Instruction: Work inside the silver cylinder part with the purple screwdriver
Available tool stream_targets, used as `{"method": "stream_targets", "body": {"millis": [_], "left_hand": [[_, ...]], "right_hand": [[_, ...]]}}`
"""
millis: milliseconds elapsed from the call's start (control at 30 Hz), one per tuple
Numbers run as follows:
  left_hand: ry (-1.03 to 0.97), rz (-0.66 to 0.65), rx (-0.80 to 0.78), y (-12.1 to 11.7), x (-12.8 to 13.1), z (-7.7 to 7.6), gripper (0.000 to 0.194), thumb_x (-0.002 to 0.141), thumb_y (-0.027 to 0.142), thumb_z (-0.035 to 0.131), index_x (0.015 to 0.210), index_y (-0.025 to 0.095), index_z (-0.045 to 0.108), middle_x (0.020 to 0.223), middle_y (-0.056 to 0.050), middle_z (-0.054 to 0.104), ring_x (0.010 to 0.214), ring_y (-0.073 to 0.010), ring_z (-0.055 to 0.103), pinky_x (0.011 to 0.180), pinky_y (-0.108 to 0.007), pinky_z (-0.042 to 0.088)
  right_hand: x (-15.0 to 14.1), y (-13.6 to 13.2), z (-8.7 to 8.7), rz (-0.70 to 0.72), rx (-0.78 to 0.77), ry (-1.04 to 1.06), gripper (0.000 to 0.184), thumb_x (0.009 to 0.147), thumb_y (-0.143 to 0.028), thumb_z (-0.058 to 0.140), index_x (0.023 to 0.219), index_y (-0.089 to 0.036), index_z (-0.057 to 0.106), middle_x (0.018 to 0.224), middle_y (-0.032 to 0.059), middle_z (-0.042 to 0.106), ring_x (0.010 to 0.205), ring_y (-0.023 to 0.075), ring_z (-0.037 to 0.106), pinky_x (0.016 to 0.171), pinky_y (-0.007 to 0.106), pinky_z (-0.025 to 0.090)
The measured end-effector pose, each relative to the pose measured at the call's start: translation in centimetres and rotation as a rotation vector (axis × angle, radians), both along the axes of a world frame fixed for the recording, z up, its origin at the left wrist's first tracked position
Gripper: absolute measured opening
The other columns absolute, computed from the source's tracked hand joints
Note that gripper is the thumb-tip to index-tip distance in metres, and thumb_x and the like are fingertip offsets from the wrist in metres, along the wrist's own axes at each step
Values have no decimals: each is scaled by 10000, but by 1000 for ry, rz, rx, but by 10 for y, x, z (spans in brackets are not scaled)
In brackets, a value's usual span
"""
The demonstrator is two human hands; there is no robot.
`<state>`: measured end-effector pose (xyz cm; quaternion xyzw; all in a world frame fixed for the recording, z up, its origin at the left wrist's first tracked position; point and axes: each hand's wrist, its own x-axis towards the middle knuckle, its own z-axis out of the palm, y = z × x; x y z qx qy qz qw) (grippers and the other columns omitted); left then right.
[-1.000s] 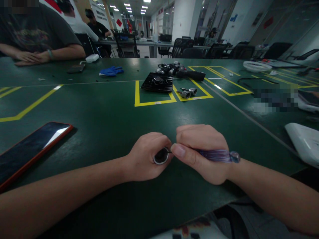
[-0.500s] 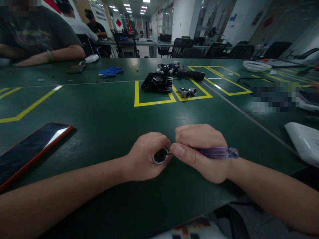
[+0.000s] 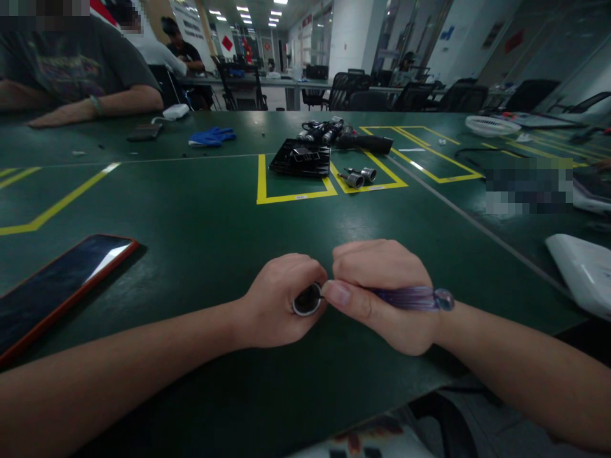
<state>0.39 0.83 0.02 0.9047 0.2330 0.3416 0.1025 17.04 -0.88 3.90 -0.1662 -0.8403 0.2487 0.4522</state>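
Note:
My left hand (image 3: 281, 302) is wrapped round a short cylindrical metal part (image 3: 307, 300); its round open end, a pale rim with a dark inside, faces me. My right hand (image 3: 382, 289) grips a screwdriver (image 3: 410, 298) with a clear purple ribbed handle, whose rounded end sticks out by the wrist. The screwdriver's thin shaft points left, and its tip is at the side of the metal part between my two hands. Fingers hide the contact point. Both hands are just above the green table (image 3: 200, 242).
A phone (image 3: 62, 292) in an orange case lies left. Ahead are two metal parts (image 3: 358, 177), a black plastic bag (image 3: 300, 159), a heap of cabled parts (image 3: 322, 130) and blue gloves (image 3: 212, 136). A white device (image 3: 582, 273) stands right. A person (image 3: 90, 70) sits across the table.
My right hand has shifted slightly left toward the metal part, and the screwdriver handle has tilted a little. My left hand stays in place.

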Motion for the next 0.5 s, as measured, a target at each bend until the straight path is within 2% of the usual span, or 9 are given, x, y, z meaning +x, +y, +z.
{"method": "stream_targets", "body": {"millis": [200, 500], "left_hand": [[12, 21, -15, 0, -2, -3, 63, 772, 202, 512, 729, 159, 497, 619, -4, 554, 553, -132, 541, 507, -245, 416], [-2, -3, 12, -1, 1, 0, 47, 748, 166, 498, 702, 167, 486, 592, 5, 528, 518, -120, 512, 479, -232, 388]], "right_hand": [[1, -2, 1, -80, 6, -25, 338, 876, -186, 449, 545, -173, 385, 521, -52, 327, 498, 64, 321, 512, 208, 315], [0, 1, 0, 7, -7, 4, 324, 839, -109, 491, 537, -167, 389, 519, -62, 328, 495, 56, 325, 532, 204, 326]]}}
